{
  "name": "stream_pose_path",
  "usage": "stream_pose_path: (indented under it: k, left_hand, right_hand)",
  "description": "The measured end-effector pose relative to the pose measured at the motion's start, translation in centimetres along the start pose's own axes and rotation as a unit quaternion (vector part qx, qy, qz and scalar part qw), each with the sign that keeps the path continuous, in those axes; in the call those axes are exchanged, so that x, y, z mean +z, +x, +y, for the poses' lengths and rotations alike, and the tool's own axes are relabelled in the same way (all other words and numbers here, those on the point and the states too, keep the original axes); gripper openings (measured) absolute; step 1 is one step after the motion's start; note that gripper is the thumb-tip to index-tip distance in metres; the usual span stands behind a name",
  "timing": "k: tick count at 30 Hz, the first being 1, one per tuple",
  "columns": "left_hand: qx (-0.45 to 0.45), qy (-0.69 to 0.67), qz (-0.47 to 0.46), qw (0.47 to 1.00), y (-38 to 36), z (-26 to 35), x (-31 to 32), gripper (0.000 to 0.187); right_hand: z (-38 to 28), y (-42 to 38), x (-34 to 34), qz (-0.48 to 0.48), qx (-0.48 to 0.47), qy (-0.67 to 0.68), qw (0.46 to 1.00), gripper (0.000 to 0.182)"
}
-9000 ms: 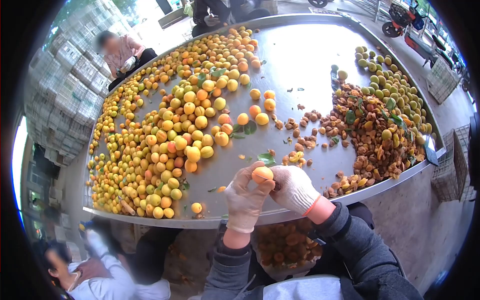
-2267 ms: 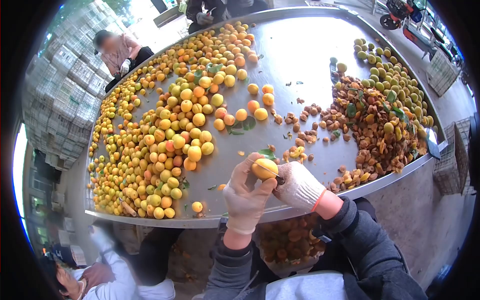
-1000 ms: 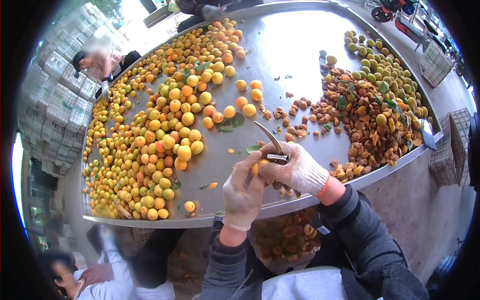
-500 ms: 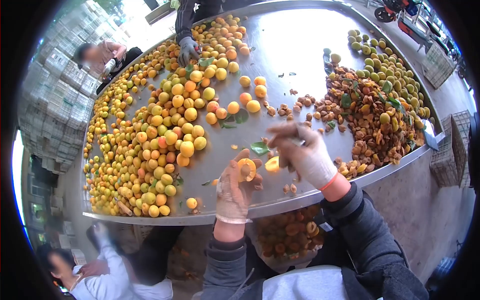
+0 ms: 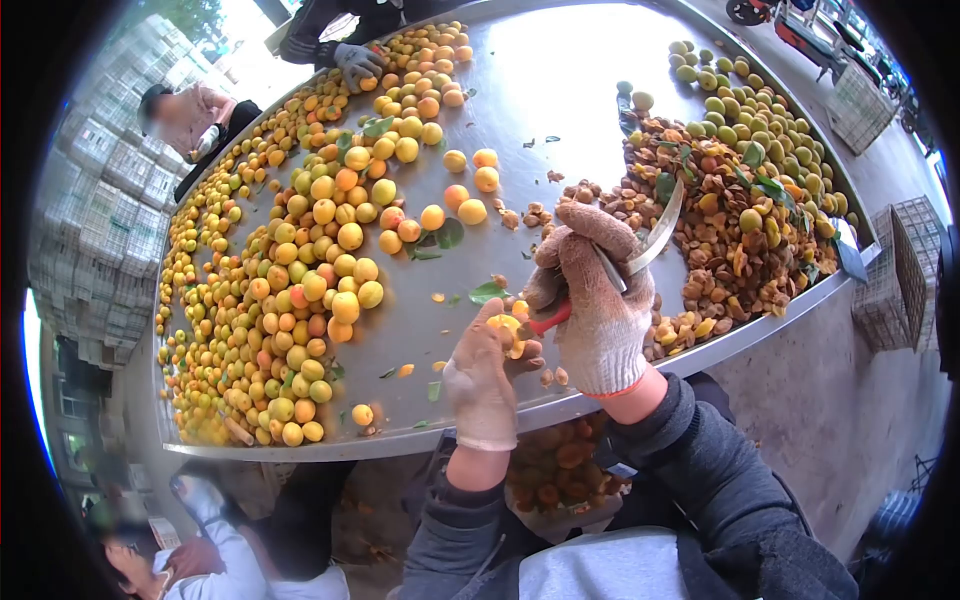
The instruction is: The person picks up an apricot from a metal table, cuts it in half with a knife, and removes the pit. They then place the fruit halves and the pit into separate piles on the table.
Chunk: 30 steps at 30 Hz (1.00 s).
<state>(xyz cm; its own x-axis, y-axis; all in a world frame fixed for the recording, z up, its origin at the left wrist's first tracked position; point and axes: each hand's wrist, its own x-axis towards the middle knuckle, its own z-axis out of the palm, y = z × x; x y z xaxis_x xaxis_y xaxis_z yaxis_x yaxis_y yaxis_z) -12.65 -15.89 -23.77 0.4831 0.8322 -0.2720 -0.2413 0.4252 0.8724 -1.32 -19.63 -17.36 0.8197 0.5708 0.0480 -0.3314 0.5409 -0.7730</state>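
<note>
My gloved left hand holds a cut orange-yellow apricot piece between thumb and fingers, low over the metal table. Just to its right, my gloved right hand is wrapped round a tool with a red handle, whose red end touches the fruit. A curved pale blade sticks out up and right from the same hand. Green leaves and small fruit scraps lie on the metal behind the hands, and a few pits lie beside my left hand.
Whole apricots cover the table's left side. Pits and scraps are heaped at right, beside greener fruit. A co-worker's gloved hand reaches over the far edge. Two other people are at left. Crates stand at right.
My right hand has closed in on the fruit, its red-handled tool and curved blade now plainly visible. The co-worker's hand at the far edge has moved up and left. The whole view has shifted slightly.
</note>
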Motion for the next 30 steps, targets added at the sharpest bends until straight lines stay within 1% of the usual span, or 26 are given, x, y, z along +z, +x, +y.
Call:
stream_pose_path:
  k: [1,3,5,6,7,8,9,10,11,12,13,14,15,16,17,19,20,21,22,23,24,25,26,27,29,30]
  left_hand:
    - [-0.013,-0.033,0.015,0.999,0.0,-0.1,0.3,0.045]
    - [-0.012,-0.048,0.024,0.998,-0.2,-0.2,0.9,0.043]
    - [-0.009,-0.065,0.034,0.997,-0.1,-1.3,1.1,0.041]
    - [0.131,0.107,0.024,0.985,0.4,-3.0,0.6,0.039]
    - [0.265,0.274,0.013,0.925,0.7,-3.9,0.4,0.038]
    - [0.264,0.275,0.012,0.925,0.3,-2.7,1.3,0.038]
    - [0.12,0.086,0.052,0.988,-0.2,-1.3,2.3,0.039]
    - [-0.033,-0.106,0.09,0.99,-0.6,-0.3,2.9,0.04]
    - [-0.034,-0.105,0.087,0.99,-0.5,-0.3,2.6,0.04]
    - [-0.044,-0.106,0.045,0.992,-0.3,-0.5,1.9,0.041]
    - [-0.055,-0.107,0.003,0.993,-0.2,-0.6,1.4,0.042]
    - [-0.056,-0.107,0.001,0.993,-0.1,-0.7,1.3,0.042]
    - [-0.084,-0.129,-0.001,0.988,0.0,-0.9,1.1,0.043]
    - [-0.113,-0.151,-0.001,0.982,0.0,-1.0,0.8,0.044]
    - [-0.112,-0.151,0.0,0.982,0.0,-0.8,0.4,0.044]
    - [-0.115,-0.23,-0.028,0.966,0.4,0.1,-0.3,0.039]
    - [-0.113,-0.23,-0.026,0.966,0.6,0.2,-0.7,0.039]
    - [-0.063,-0.201,0.004,0.978,0.9,0.2,-1.1,0.037]
    - [-0.013,-0.172,0.036,0.984,1.1,0.2,-1.4,0.036]
    - [-0.009,-0.174,0.039,0.984,1.1,0.4,-1.6,0.036]
    - [0.016,-0.151,0.034,0.988,1.2,0.6,-1.7,0.035]
    - [0.04,-0.126,0.029,0.991,1.2,0.7,-1.8,0.036]
    - [0.041,-0.126,0.029,0.991,1.4,0.7,-2.1,0.036]
    - [0.044,-0.159,0.008,0.986,1.6,0.6,-2.6,0.036]
    - [0.047,-0.193,-0.013,0.98,1.6,1.0,-2.8,0.037]
    - [0.032,-0.219,-0.036,0.975,1.6,1.4,-2.8,0.038]
  right_hand:
    - [0.0,0.1,0.0,0.004,-0.001,0.0,1.0,0.019]
    - [-0.2,0.3,-0.2,0.017,0.009,0.017,1.0,0.02]
    - [-0.1,0.3,-0.5,0.001,-0.006,0.008,1.0,0.02]
    - [0.5,0.2,-0.9,-0.086,-0.093,-0.036,0.991,0.019]
    - [1.3,0.2,-1.2,-0.171,-0.178,-0.08,0.966,0.019]
    - [2.1,0.5,-0.9,-0.16,-0.238,-0.126,0.95,0.02]
    - [2.1,0.7,-1.0,-0.158,-0.238,-0.127,0.95,0.02]
    - [1.6,1.2,-0.9,-0.083,-0.111,-0.05,0.989,0.02]
    - [1.2,1.7,-0.9,-0.006,0.018,0.029,0.999,0.02]
    - [1.5,2.6,-1.4,0.039,0.079,0.072,0.993,0.019]
    - [2.1,3.0,-1.5,0.041,0.076,0.073,0.994,0.019]
    - [2.6,3.2,-1.3,0.078,0.117,0.114,0.984,0.019]
    - [3.0,3.3,-1.3,0.113,0.158,0.154,0.969,0.02]
    - [3.4,3.1,-1.4,0.122,0.166,0.157,0.966,0.021]
    - [3.5,3.2,-1.5,0.121,0.166,0.157,0.966,0.021]
    - [3.3,3.6,-1.4,0.134,0.181,0.172,0.959,0.02]
    - [3.1,3.7,-1.7,0.114,0.168,0.205,0.957,0.02]
    - [3.4,4.2,-2.2,0.108,0.14,0.198,0.964,0.02]
    - [2.7,4.1,-2.2,0.093,0.156,0.13,0.975,0.019]
    - [1.9,3.8,-1.9,0.078,0.171,0.062,0.98,0.019]
    - [1.5,3.4,-1.7,0.075,0.172,0.062,0.98,0.019]
    - [1.1,2.8,-1.5,-0.01,0.169,-0.041,0.985,0.018]
    - [1.0,2.3,-1.4,-0.093,0.162,-0.144,0.972,0.018]
    - [1.0,1.8,-1.3,-0.093,0.162,-0.143,0.972,0.018]
    - [1.2,1.0,-0.9,-0.232,0.118,-0.248,0.933,0.017]
    - [1.8,0.9,-0.9,-0.282,0.081,-0.3,0.908,0.018]
